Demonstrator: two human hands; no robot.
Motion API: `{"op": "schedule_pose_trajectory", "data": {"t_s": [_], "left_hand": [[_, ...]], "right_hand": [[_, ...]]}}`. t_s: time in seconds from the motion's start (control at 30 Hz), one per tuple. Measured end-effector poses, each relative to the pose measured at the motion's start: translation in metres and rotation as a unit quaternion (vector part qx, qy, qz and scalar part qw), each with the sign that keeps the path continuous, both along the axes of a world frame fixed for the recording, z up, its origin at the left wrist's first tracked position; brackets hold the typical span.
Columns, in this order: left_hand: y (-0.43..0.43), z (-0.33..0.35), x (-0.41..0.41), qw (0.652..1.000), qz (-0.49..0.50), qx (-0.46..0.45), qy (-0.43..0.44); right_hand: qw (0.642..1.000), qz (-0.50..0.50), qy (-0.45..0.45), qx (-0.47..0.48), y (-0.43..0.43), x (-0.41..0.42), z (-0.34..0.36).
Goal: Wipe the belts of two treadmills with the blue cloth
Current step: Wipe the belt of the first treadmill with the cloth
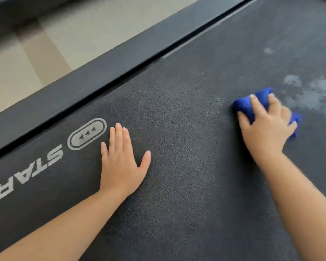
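Observation:
A dark textured treadmill belt fills most of the view, with a grey printed logo and an arrow badge at its left. My right hand presses a bunched blue cloth onto the belt at the right. Just beyond the cloth lie pale dusty smudges on the belt. My left hand rests flat on the belt, fingers apart, holding nothing, beside the arrow badge.
A black side rail runs diagonally along the belt's far edge, with a narrow gap between rail and belt. Beyond the rail is beige floor with a darker strip across it.

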State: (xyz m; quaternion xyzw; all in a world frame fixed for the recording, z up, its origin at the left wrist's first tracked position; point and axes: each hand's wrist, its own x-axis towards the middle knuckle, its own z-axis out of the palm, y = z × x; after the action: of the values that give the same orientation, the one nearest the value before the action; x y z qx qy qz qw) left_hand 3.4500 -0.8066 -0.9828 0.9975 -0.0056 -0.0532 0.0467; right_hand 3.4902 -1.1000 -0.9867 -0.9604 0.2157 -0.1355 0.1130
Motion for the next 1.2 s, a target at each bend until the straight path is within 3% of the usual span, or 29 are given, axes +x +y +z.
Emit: {"op": "schedule_pose_trajectory", "data": {"t_s": [0.17, 0.3, 0.4, 0.6, 0.8, 0.93, 1.2], "left_hand": [[0.000, -0.005, 0.000, 1.000, -0.006, -0.002, -0.024], [0.002, -0.007, 0.000, 1.000, -0.007, 0.003, -0.030], [0.002, -0.008, 0.000, 0.999, -0.010, 0.004, -0.034], [0.003, -0.008, 0.000, 0.999, -0.011, 0.010, -0.032], [0.002, -0.011, -0.001, 0.999, -0.002, 0.002, -0.040], [0.003, -0.012, -0.001, 0.999, -0.002, 0.000, -0.044], [0.001, -0.011, -0.001, 0.999, -0.001, 0.015, -0.045]], "right_hand": [[0.984, 0.169, -0.037, -0.050, 0.106, -0.040, -0.010], [0.970, 0.232, -0.033, -0.061, 0.093, -0.027, -0.009], [0.981, 0.177, -0.020, -0.071, 0.055, 0.016, -0.009], [0.999, -0.004, 0.038, 0.023, 0.053, 0.062, -0.001], [0.977, 0.214, -0.018, -0.014, 0.167, 0.024, -0.009], [0.955, 0.291, -0.051, -0.033, 0.138, 0.054, -0.010], [0.996, 0.080, 0.027, 0.022, 0.126, 0.133, 0.001]]}}
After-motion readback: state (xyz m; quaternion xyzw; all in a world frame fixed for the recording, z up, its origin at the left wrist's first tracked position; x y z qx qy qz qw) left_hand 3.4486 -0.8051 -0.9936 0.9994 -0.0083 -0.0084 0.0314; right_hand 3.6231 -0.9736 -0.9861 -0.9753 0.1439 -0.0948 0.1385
